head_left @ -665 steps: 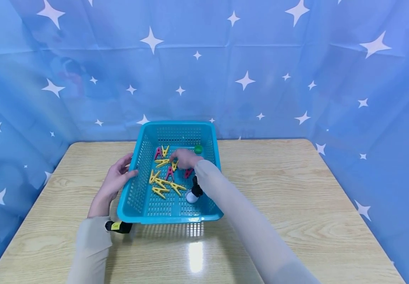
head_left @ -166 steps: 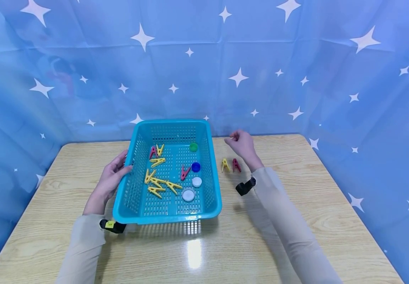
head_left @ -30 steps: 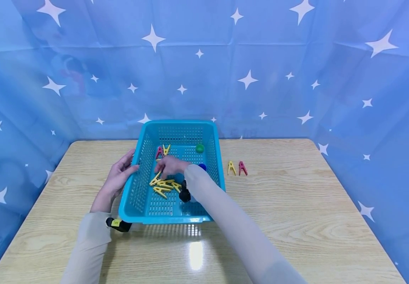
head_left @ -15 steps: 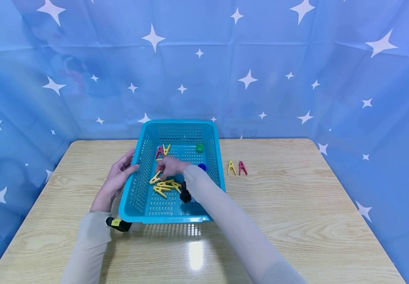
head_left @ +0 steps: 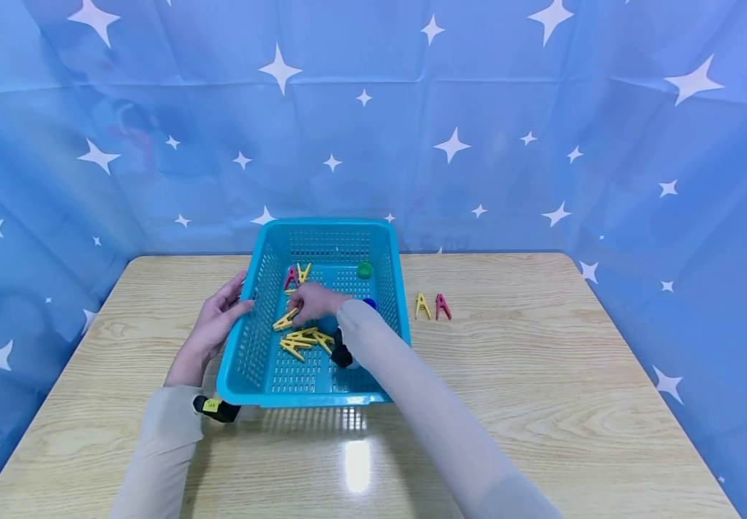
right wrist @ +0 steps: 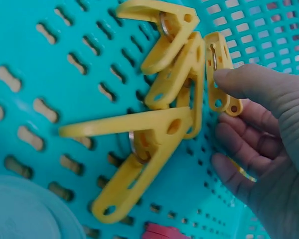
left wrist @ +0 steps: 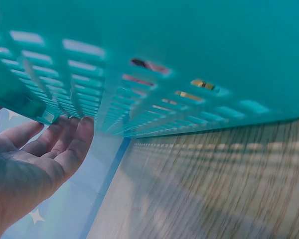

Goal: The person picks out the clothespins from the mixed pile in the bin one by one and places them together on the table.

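Note:
In the head view a blue plastic basket (head_left: 244,395) stands on the wooden table, with yellow clothespins (head_left: 293,348) and red ones on its floor. My left hand (head_left: 213,324) grips the basket's left rim, thumb over the edge; its fingers curl up against the outer wall in the left wrist view. Inside the basket, my right hand (head_left: 314,303) pinches a yellow clothespin (right wrist: 220,74) between thumb and fingers, its legs pressed close together. Beside it in the right wrist view lie other yellow clothespins (right wrist: 144,149) in a cluster.
On the table right of the basket lie a yellow clothespin (head_left: 422,305) and a red clothespin (head_left: 443,306). A green cap (head_left: 364,271) and a partly hidden blue cap (head_left: 370,303) are in the basket. A starry blue curtain (head_left: 347,130) hangs behind the table.
Since 5.5 s ago my right hand has come from the table on the right into the basket. Over the last second the pinched clothespin has turned and shifted slightly; my left hand stays put.

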A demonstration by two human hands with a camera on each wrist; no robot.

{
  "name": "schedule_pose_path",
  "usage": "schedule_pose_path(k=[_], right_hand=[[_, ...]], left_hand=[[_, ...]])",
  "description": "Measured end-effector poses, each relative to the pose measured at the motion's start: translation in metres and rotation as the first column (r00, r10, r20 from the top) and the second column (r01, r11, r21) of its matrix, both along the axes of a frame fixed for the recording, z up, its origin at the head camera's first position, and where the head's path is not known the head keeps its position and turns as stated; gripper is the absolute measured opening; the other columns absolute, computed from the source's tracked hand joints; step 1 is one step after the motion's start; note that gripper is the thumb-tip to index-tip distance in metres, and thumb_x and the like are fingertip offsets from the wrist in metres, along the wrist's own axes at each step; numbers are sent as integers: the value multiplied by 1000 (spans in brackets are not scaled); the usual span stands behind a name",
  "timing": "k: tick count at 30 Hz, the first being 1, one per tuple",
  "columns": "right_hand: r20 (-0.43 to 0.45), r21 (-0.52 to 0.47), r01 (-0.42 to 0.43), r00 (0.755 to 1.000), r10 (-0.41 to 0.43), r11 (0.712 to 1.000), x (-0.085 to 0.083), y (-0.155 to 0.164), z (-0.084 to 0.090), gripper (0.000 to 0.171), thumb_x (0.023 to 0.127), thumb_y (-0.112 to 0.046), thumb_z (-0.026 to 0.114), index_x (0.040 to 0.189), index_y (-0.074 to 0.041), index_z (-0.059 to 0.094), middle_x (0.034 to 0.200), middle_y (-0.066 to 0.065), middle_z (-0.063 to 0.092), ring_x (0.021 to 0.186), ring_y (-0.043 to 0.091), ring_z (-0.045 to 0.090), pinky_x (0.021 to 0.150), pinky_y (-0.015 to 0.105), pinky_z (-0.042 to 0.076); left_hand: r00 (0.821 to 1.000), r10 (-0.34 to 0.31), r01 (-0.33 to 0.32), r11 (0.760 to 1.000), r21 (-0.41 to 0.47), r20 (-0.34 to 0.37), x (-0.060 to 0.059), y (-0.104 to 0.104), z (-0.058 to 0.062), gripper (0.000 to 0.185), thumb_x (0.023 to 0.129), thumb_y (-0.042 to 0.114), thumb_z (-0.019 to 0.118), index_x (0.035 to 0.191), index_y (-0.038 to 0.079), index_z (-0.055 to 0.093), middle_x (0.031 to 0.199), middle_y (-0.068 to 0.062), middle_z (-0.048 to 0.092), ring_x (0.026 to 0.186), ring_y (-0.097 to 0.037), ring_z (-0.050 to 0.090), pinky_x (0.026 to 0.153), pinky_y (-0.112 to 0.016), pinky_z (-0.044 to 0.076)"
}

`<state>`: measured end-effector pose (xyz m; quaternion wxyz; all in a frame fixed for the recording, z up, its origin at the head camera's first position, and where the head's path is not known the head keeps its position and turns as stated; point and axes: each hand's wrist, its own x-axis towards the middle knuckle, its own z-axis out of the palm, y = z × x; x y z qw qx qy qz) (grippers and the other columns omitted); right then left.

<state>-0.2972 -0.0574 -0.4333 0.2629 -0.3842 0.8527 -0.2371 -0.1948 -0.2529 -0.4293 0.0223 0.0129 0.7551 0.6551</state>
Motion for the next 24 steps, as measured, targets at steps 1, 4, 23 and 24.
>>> schedule_pose_path(k=[1,4,23,24], right_hand=[[1,-9,1,1000,-1,1000,0,1,2,28,86,-10,68,112,-1,66,107,9,65,86,13,58,72,20,47],[-13,-39,-1,1000,0,999,-3,3,8,26,85,-10,69,109,0,68,102,10,67,79,11,56,69,19,46],[-146,-217,4,989,-37,976,-2,39,74,13,87,-18,68,94,-7,70,86,2,65,74,13,57,69,21,47],[-157,-225,9,987,-45,974,-2,42,76,13,87,-18,69,93,-7,70,84,2,65,73,13,57,69,22,47]], left_hand=[[1000,-1,1,1000,1,1,0,0,0,62,98,16,50,151,13,19,146,-21,32,125,-41,40,82,-29,52],[1000,-3,3,1000,2,4,0,0,0,62,98,17,50,151,13,19,145,-22,32,125,-41,40,81,-28,52],[1000,-5,5,1000,-20,-11,-1,0,-3,61,98,19,50,151,12,19,143,-23,35,122,-41,42,81,-29,52],[1000,-5,5,1000,-18,-11,-1,0,-2,61,99,19,50,151,12,19,143,-23,34,123,-42,42,82,-29,52]])
